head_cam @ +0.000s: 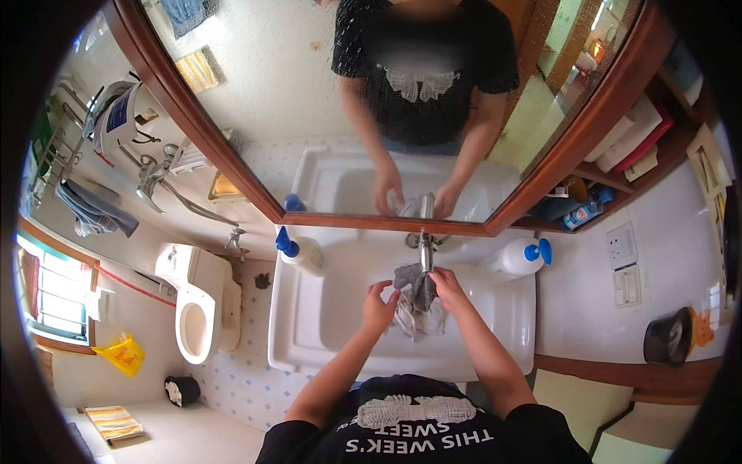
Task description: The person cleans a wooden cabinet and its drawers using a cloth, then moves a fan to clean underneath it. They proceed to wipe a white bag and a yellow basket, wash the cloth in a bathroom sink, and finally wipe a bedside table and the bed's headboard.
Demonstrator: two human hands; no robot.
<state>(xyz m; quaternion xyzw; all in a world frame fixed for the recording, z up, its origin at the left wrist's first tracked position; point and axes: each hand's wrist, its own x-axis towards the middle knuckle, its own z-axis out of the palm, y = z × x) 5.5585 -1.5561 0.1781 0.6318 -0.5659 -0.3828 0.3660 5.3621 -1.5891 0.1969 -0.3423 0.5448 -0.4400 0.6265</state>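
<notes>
My right hand grips a wet-looking grey cloth under the spout of a chrome faucet. To the left of that cloth, my left hand has its thumb and fingers apart, with nothing held between them; its fingertips are close to the cloth's edge. Below both hands, a crumpled white cloth item lies in the white washbasin. The grey cloth partly covers it. Whether water is running cannot be made out.
A blue-topped pump bottle stands at the basin's left back corner. Another white pump bottle is on the right rim. A wood-framed mirror overhangs the back edge. To the left is a toilet.
</notes>
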